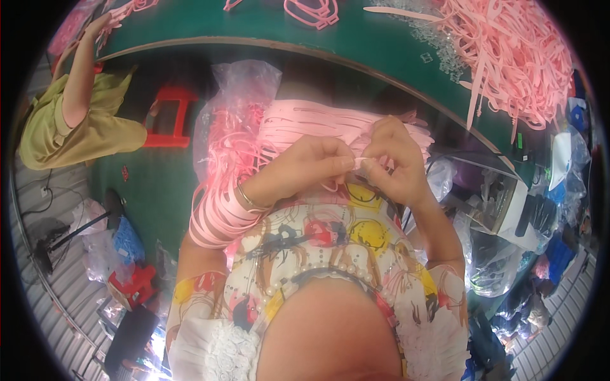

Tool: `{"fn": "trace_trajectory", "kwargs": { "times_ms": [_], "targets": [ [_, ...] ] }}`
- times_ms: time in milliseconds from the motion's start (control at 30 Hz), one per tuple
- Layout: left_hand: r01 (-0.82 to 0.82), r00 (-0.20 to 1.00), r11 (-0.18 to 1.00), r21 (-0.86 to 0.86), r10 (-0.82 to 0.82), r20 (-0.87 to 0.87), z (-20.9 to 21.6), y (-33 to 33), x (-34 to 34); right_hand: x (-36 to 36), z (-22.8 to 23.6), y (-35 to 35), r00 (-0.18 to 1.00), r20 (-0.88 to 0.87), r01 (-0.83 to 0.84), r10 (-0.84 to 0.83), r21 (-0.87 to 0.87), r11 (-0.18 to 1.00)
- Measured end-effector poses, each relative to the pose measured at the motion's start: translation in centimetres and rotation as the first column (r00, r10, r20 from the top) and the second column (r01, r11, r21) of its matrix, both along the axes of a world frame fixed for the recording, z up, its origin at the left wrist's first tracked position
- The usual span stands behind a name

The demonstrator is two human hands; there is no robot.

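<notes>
My left hand and my right hand meet in front of my body, thumbs and forefingers pinched. Between their fingertips runs a short stretch of pink strap; its finer details are too small to make out. Several finished-looking loops of pink strap hang around my left forearm, beside a bracelet. Just beyond my hands lies a thick bundle of flat pink straps, partly covered by my right hand. To its left, more pink straps fill a clear plastic bag.
A green table curves across the far side, bearing a large heap of pink straps and small clear pieces. A red stool stands left, near a person in an olive garment. Plastic bags crowd the right.
</notes>
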State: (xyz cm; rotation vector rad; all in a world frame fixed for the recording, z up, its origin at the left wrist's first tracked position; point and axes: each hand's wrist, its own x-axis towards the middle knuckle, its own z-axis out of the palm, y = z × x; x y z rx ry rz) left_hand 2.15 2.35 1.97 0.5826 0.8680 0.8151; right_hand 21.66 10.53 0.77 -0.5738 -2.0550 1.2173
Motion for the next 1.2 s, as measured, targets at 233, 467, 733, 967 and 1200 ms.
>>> {"fn": "trace_trajectory", "kwargs": {
  "times_ms": [233,467,733,967,1200],
  "targets": [
    [0.088,0.956,0.996,0.014,-0.080,-0.284,0.7,0.1,-0.3,0.0,-0.4,0.2,0.994,0.112,-0.014,-0.001,0.131,0.991],
    [0.028,0.976,0.999,0.039,-0.019,-0.218,0.5,-0.1,-0.2,-0.6,-0.3,0.3,0.989,0.139,-0.091,0.056,0.260,0.961],
    [0.051,0.984,0.998,0.036,-0.044,-0.172,-0.3,0.1,-0.8,-0.3,-0.9,-0.1,0.997,0.059,-0.051,0.048,0.045,0.998],
    [0.092,0.708,0.851,0.517,0.309,-0.635,-0.3,-0.5,0.6,-0.6,0.1,-0.1,0.984,0.177,0.032,-0.026,-0.034,0.999],
    [0.035,0.739,0.877,0.480,0.300,-0.603,-0.4,-0.8,0.4,-1.3,0.9,-0.8,0.970,0.210,0.126,-0.123,-0.001,0.992]
  ]
}}
